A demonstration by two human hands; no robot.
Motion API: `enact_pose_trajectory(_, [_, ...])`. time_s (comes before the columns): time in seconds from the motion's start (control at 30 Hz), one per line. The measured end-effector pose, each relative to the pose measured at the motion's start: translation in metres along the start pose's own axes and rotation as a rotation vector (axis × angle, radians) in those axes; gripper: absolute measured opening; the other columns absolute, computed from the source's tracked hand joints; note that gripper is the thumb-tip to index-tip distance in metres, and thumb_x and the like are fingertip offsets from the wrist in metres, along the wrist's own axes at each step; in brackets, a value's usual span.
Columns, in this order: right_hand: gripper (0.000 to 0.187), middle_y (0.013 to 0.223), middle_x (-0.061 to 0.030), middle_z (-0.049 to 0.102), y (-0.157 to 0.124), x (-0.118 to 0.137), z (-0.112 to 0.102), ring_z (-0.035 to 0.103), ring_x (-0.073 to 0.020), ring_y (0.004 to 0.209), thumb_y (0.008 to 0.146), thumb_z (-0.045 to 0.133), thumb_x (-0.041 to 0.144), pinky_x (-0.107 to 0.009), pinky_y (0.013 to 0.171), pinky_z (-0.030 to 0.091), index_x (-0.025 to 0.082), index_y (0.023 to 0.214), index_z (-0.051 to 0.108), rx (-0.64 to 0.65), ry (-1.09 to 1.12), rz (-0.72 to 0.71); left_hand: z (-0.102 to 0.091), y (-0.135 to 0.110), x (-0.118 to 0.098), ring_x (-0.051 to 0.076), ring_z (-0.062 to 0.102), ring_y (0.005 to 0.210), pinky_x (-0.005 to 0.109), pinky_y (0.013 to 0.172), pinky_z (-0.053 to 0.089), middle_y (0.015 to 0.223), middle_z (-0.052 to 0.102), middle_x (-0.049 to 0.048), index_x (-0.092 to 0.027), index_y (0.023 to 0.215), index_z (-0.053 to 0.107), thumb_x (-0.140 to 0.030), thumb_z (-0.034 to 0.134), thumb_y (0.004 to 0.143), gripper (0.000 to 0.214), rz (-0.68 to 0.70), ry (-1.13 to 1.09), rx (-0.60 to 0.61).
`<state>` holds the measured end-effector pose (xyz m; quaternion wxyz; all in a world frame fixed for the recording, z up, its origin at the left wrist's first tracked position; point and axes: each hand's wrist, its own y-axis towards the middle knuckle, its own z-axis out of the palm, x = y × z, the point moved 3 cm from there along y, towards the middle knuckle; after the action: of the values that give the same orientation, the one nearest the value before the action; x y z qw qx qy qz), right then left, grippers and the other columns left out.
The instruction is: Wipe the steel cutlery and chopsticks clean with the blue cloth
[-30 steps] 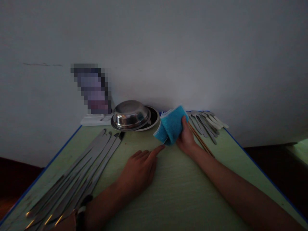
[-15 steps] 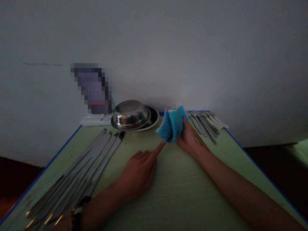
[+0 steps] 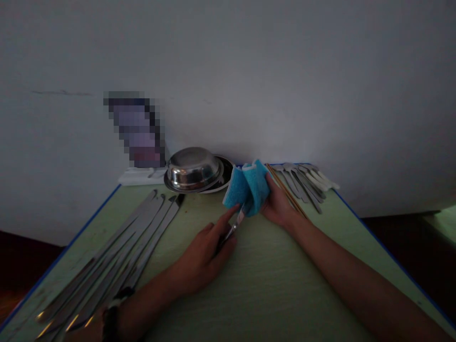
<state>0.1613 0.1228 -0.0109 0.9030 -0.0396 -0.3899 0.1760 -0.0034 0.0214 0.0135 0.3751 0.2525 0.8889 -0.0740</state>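
My right hand (image 3: 280, 205) grips a folded blue cloth (image 3: 248, 186) near the back of the green table (image 3: 270, 285). A thin metal utensil (image 3: 235, 227) pokes out of the cloth's lower fold toward me. My left hand (image 3: 208, 249) lies low on the table with its fingers pinched on that utensil's near end, index finger stretched up to the cloth. The light is dim and the utensil's type is hard to make out.
Several long metal utensils (image 3: 121, 266) lie fanned at the left. An upturned steel bowl (image 3: 193, 169) sits on a plate by the wall. Spoons (image 3: 302, 183) and wooden chopsticks (image 3: 285, 191) lie at the back right. A white tray (image 3: 140, 176) stands beside the bowl.
My left hand went from lying flat with a pointing finger to pinching a metal utensil. The cloth shifted slightly left and folded around that utensil.
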Motion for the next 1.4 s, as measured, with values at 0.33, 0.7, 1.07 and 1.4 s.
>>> enact_pose_trajectory(0.33, [0.051, 0.078, -0.0063, 0.072, -0.0025, -0.0014, 0.0007, 0.067, -0.0195, 0.087, 0.091, 0.023, 0.048, -0.038, 0.077, 0.053, 0.017, 0.092, 0.063, 0.045, 0.073, 0.11, -0.0015, 0.0015, -0.0014, 0.01, 0.044, 0.05, 0.021, 0.048, 0.034, 0.056, 0.046, -0.0075, -0.022, 0.139, 0.028, -0.025, 0.037, 0.092, 0.048, -0.016, -0.091, -0.045])
enact_pose_trajectory(0.7, [0.05, 0.078, -0.0059, 0.072, -0.0013, -0.0017, 0.0009, 0.066, -0.0186, 0.087, 0.09, 0.027, 0.049, -0.036, 0.082, 0.051, 0.017, 0.093, 0.064, 0.029, 0.085, 0.098, -0.0015, 0.001, -0.0021, 0.01, 0.053, 0.054, 0.022, 0.052, 0.042, 0.071, 0.067, -0.0017, -0.02, 0.135, 0.029, -0.024, 0.043, 0.09, 0.048, -0.029, -0.245, -0.036])
enact_pose_trajectory(1.07, [0.047, 0.075, -0.0036, 0.072, -0.0013, 0.0032, -0.0013, 0.066, -0.019, 0.083, 0.09, 0.026, 0.049, -0.04, 0.08, 0.051, 0.02, 0.096, 0.062, -0.007, 0.122, 0.008, -0.0055, -0.0021, 0.0012, 0.015, 0.054, 0.079, 0.029, 0.071, 0.047, 0.087, 0.056, 0.0017, -0.025, 0.131, 0.032, -0.021, 0.041, 0.089, 0.043, 0.001, -0.402, -0.204])
enact_pose_trajectory(1.4, [0.049, 0.079, -0.0047, 0.072, -0.0042, 0.0019, 0.0034, 0.066, -0.0195, 0.081, 0.09, 0.026, 0.05, -0.04, 0.081, 0.051, 0.017, 0.101, 0.061, -0.007, 0.11, 0.057, -0.0059, -0.0024, 0.0002, 0.012, 0.054, 0.067, 0.023, 0.059, 0.045, 0.076, 0.056, -0.0015, -0.024, 0.131, 0.037, -0.024, 0.042, 0.091, 0.041, -0.027, -0.317, -0.263])
